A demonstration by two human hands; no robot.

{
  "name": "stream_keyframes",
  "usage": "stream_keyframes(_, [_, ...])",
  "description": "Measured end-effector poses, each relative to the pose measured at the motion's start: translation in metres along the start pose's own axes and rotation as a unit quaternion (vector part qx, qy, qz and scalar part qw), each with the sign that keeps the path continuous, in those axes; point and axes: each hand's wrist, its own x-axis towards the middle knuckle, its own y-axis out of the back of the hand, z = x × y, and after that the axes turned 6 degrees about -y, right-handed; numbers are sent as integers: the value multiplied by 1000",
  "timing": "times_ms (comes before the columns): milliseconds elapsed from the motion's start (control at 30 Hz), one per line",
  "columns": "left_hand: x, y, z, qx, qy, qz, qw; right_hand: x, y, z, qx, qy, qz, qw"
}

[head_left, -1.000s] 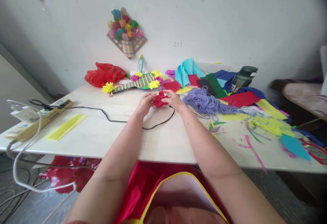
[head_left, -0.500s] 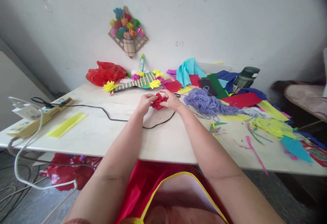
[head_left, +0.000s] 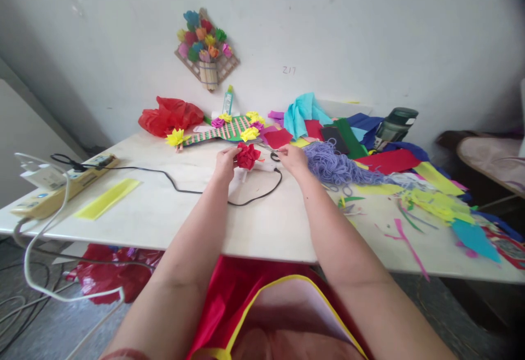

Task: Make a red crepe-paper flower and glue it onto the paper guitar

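Observation:
My left hand (head_left: 225, 162) holds a red paper flower (head_left: 247, 155) just above the white table (head_left: 172, 218). My right hand (head_left: 292, 158) has come off the flower and rests to its right, fingers touching the end of a black cable (head_left: 250, 198) near a small white object (head_left: 262, 166) that lies between the hands. A pile of purple yarn (head_left: 332, 166) lies right beside my right hand. A green striped paper piece with yellow and pink flowers (head_left: 229, 128) lies just beyond the hands.
Coloured paper sheets and scraps (head_left: 410, 179) cover the table's right side. A red plastic bag (head_left: 170, 115), a glue bottle (head_left: 227, 100) and a dark jar (head_left: 394, 122) stand at the back. A power strip (head_left: 61, 187) and a yellow strip (head_left: 107, 198) lie at left. A paper bouquet (head_left: 205, 48) hangs on the wall.
Both hands were working the red flower together. Now my right hand has let go and moved right to the cable end, while my left hand alone keeps the flower, slightly raised.

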Motion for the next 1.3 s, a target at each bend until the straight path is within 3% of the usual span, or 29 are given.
stream_keyframes(200, [2, -1, -1, -28, 45, 40, 998, -2, 20, 9, -180, -49, -46, 981])
stream_keyframes(467, [4, 0, -2, -16, 52, 35, 998, 3, 18, 18, -228, -64, -95, 967])
stream_keyframes(633, [3, 1, -3, -9, 46, 16, 999, 3, 10, 22, -224, -36, -81, 971])
stream_keyframes(800, [1, 1, -1, 16, 34, -7, 999, 0, 16, 17, -218, -49, -91, 970])
stream_keyframes(967, [0, 1, -2, 42, 18, -33, 998, 1, 19, 14, -175, -11, -77, 981])
stream_keyframes(1300, [-2, 1, -4, 68, -1, -74, 995, 4, 11, 13, -29, 77, 9, 997])
